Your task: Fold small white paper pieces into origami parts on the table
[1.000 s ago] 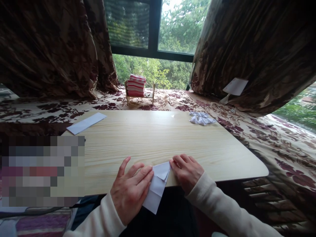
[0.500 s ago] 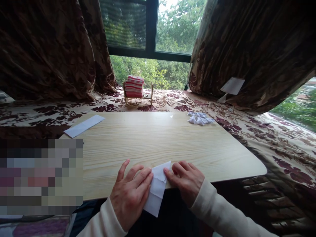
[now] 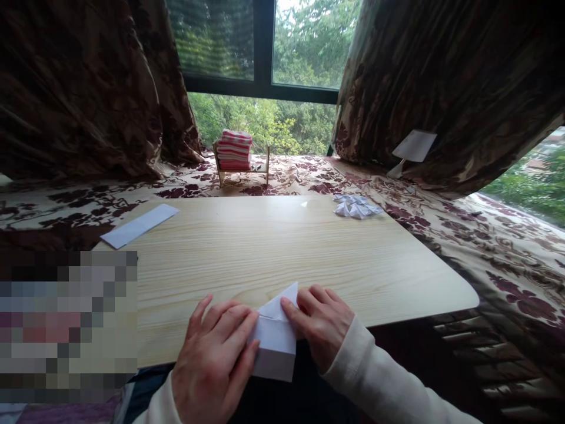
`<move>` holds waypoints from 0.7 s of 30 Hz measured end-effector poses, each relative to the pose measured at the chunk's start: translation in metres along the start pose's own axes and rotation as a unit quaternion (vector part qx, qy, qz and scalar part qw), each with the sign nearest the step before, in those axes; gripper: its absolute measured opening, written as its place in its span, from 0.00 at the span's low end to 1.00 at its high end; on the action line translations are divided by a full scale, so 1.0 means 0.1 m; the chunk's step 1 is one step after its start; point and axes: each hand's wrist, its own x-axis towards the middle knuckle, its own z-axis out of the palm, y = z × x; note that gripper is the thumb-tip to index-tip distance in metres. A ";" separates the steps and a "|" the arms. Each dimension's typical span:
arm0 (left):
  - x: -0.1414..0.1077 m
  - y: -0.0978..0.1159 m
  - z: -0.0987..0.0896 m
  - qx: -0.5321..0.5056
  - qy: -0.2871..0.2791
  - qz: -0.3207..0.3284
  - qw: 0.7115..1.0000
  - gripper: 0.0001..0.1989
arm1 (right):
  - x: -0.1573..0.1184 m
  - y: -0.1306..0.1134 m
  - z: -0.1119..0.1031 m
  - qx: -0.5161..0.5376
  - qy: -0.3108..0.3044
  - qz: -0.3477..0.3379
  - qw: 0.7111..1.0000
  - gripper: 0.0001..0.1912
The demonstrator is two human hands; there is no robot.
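A white strip of paper [image 3: 276, 341] lies at the near edge of the table, its far end folded over to a pointed corner and its near part hanging past the edge. My left hand [image 3: 214, 347] grips the paper's left side, thumb and fingers pressed along it. On the right, my right hand [image 3: 320, 321] pushes its thumb or forefinger down on the folded corner, the other fingers curled. A crease runs across the paper's lower part.
On the wooden table [image 3: 220, 253] lie a flat white paper strip [image 3: 141, 225] at the far left and several folded paper pieces [image 3: 356, 207] at the far right. Beyond stand a small rack [image 3: 242, 166] with red-and-white cloths [image 3: 235, 150] and a white lamp [image 3: 415, 146].
The paper has turned more upright in view and its lower part looks wider. My left hand has shifted left and down; my right hand has moved slightly left, still on the folded corner.
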 end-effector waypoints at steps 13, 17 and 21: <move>0.01 -0.07 0.11 0.018 -0.004 0.044 0.999 0.11 | 0.07 0.24 -0.10 0.125 0.026 -0.038 0.991 0.09; 0.02 -0.10 0.10 0.017 -0.005 0.050 0.999 0.11 | 0.15 0.22 -0.15 0.080 0.043 -0.088 0.992 0.07; 0.02 -0.12 0.10 0.017 -0.011 0.052 0.998 0.11 | 0.18 0.18 -0.11 0.065 0.057 -0.115 0.990 0.09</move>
